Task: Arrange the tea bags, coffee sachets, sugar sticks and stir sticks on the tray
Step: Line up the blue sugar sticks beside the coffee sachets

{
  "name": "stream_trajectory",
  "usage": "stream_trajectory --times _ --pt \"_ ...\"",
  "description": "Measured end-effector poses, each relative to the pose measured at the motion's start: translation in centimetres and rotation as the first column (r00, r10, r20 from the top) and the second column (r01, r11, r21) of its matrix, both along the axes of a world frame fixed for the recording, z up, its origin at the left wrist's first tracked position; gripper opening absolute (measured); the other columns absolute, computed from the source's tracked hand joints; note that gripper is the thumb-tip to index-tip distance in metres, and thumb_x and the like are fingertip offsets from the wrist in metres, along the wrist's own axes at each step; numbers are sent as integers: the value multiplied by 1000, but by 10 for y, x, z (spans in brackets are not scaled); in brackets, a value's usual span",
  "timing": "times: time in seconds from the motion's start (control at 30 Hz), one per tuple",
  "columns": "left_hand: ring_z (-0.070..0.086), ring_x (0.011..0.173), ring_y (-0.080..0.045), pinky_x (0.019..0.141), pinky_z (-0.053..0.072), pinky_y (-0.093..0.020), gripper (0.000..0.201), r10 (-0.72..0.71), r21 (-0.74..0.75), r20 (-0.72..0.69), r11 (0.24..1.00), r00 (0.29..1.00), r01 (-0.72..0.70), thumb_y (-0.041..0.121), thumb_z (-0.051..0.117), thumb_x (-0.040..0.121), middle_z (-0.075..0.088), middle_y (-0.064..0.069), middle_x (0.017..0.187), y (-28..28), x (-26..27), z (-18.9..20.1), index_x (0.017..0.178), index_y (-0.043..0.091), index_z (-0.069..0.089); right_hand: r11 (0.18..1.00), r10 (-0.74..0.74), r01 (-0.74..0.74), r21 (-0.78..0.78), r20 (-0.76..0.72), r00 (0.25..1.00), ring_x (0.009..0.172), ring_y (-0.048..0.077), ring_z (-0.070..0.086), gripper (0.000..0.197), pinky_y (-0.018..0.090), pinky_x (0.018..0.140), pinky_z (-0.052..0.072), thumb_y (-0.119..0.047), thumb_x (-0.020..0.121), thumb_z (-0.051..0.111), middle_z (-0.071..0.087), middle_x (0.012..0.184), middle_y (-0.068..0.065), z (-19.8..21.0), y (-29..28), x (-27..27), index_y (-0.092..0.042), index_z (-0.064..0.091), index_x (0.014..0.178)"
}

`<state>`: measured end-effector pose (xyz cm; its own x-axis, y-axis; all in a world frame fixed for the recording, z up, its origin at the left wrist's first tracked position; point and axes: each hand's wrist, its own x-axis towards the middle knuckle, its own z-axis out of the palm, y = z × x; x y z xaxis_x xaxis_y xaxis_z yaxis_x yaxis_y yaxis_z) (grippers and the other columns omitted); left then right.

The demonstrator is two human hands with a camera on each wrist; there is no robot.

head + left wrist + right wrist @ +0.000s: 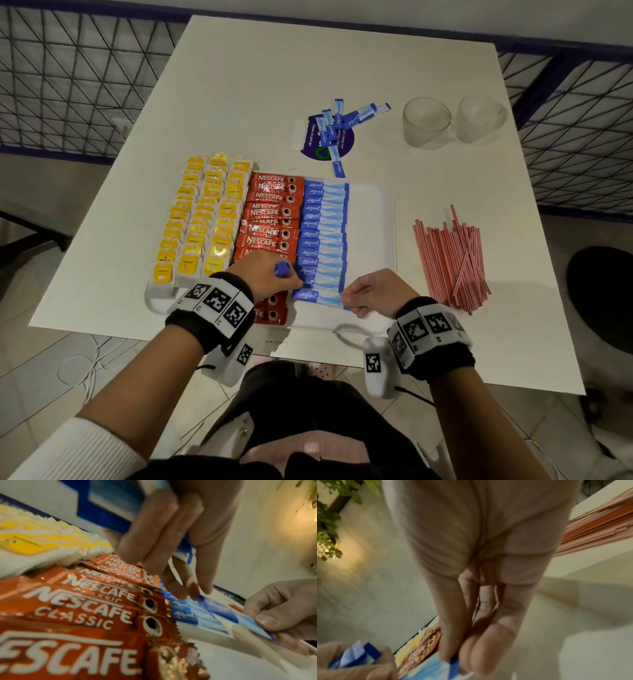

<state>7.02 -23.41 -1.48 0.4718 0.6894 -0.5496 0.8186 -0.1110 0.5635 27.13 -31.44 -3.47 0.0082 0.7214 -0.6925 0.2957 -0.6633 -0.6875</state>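
On the table (239,85), the tray (371,219) held three side-by-side blocks: tea bags (202,216) at the left, coffee sachets (270,219) in the middle, sugar sticks (323,236) to their right. Behind the tray lay loose sugar sticks (337,126), with two glass cups (452,121) farther right. The stir sticks (450,257) lay right of the tray.

Glossy red foil coffee sachets (270,219) crinkle beside my paper sugar sticks (323,233); the tray (371,222) looks smooth, matt white, the mugs (426,121) clear glass.
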Motion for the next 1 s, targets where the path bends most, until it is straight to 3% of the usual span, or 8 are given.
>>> stream_trajectory --times 0.07,0.17,0.43,0.67,0.87,1.0 --pt "56 79 -14 63 39 -13 17 10 58 5 998 1000 -11 28 63 87 63 2 80 -1 -2 -1 88 11 67 1000 6 -6 -15 18 1000 59 15 58 12 27 71 53 -6 79 70 64 64 6 -2 -1 0 -14 67 70" --pt "52 74 -11 59 35 -12 11 19 112 -12 994 1000 -17 26 61 88 55 10 71 0 -3 -2 83 15 62 999 -2 3 -33 35 999 59 15 58 11 24 67 53 -6 79 70 65 67 8 -4 -1 -1 -12 67 71" --pt "52 84 -12 73 41 -23 9 -84 152 -174 982 981 111 31 62 87 55 6 88 -1 4 0 85 24 56 995 -40 49 -88 103 994 57 15 59 12 28 75 55 -9 77 73 65 63 6 -6 11 -9 -9 64 69" --pt "54 102 -15 82 42 -25 19 -219 126 -232 959 948 252 31 61 87 56 3 116 -3 13 0 103 21 60 989 -84 96 -111 112 990 58 16 57 15 26 70 54 -8 75 75 65 67 8 -5 12 -12 -10 63 66" --pt "53 106 -16 87 44 -28 22 -286 125 -280 935 916 330 34 58 89 55 3 118 -2 19 1 107 21 59 983 -128 142 -113 124 984 53 14 55 17 23 62 52 -5 76 73 64 64 7 -3 11 -14 -9 59 67" --pt "52 105 -16 81 40 -24 23 -312 120 -294 926 904 358 35 56 90 54 2 119 -1 20 1 108 20 58 985 -129 143 -100 132 983 54 15 56 19 27 69 55 -8 76 74 64 64 6 -5 12 -15 -10 56 70"
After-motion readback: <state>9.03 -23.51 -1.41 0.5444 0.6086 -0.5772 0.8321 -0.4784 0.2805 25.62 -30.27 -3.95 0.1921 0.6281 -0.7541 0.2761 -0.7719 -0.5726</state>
